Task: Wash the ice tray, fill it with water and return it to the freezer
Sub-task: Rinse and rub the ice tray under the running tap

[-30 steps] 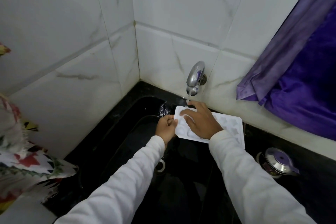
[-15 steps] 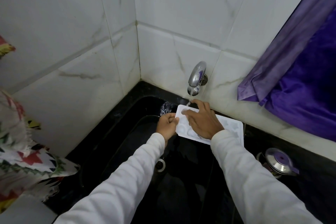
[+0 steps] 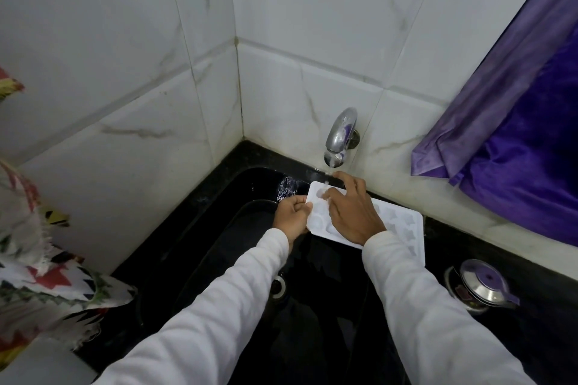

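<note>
A white ice tray (image 3: 402, 228) with shaped moulds is held over the black sink (image 3: 237, 228), under the chrome tap (image 3: 339, 136). A thin stream of water falls from the tap onto the tray's far left corner. My left hand (image 3: 292, 217) grips the tray's left edge. Across the tray's top lies my right hand (image 3: 353, 212), its fingers spread over the moulds near the water, and it hides the tray's middle.
A steel pot with a purple-knobbed lid (image 3: 483, 286) stands on the black counter right of the sink. A purple curtain (image 3: 516, 141) hangs at the right. Patterned cloth (image 3: 34, 275) lies at the left. The sink drain (image 3: 278, 286) shows below my left forearm.
My right hand's fingers have shifted slightly over the tray's moulds under the running water. My left hand keeps its hold on the tray's edge.
</note>
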